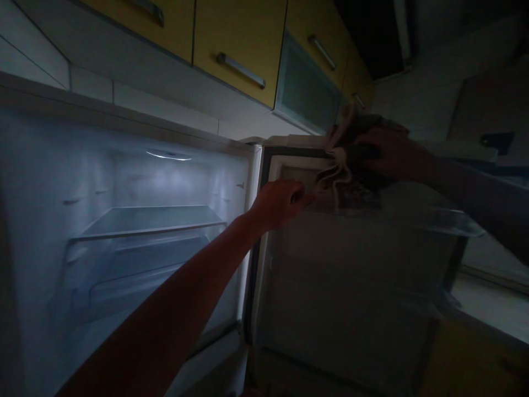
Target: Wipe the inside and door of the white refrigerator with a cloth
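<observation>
An open fridge (124,182) stands at the left, lit inside, its shelves bare. Its open door (351,259) faces me in the middle and right, with clear door shelves. My left hand (278,203) reaches across and grips the upper inner edge of the door, fingers curled. My right hand (394,154) presses a bunched light cloth (341,160) against the top of the door's inner side. The room is very dark.
Yellow wall cupboards (239,38) with metal handles hang above the fridge, one with a frosted glass front (303,88). A glass shelf (152,220) sits inside the fridge. A pale counter or sill (491,298) shows at the lower right.
</observation>
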`<state>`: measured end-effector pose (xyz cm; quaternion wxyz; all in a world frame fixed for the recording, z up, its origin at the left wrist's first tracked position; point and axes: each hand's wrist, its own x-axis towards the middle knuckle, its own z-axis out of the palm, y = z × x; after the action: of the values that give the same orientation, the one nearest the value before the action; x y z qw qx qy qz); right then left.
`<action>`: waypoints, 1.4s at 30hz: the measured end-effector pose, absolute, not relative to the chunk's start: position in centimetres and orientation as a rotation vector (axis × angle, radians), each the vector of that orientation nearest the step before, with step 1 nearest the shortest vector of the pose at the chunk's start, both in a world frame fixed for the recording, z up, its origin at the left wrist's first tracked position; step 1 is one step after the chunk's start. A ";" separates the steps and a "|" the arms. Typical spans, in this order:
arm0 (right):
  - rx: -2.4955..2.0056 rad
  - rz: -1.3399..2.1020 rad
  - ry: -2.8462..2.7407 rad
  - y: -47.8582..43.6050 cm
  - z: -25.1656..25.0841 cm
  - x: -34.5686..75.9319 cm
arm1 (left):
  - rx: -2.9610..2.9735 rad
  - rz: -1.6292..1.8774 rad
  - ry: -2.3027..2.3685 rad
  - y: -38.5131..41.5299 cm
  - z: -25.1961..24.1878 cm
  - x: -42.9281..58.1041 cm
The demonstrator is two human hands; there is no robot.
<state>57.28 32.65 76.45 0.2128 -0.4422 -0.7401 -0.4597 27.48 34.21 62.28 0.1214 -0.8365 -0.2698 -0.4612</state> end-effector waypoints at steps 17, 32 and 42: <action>-1.309 -1.512 -1.910 30.3 77.4 65.5 | -2.548 -1.330 -0.764 34.3 62.8 26.3; -1.181 -1.289 -2.024 34.9 74.9 49.7 | -2.343 -1.322 -0.900 33.9 62.2 27.7; -1.123 -1.017 -2.360 30.1 75.1 51.6 | -2.157 -1.593 -0.660 32.9 54.4 26.0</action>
<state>51.62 30.12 75.07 0.1678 -0.3946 -0.8297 -0.3575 25.95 32.94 54.44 0.1889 -0.7671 -0.2347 -0.5664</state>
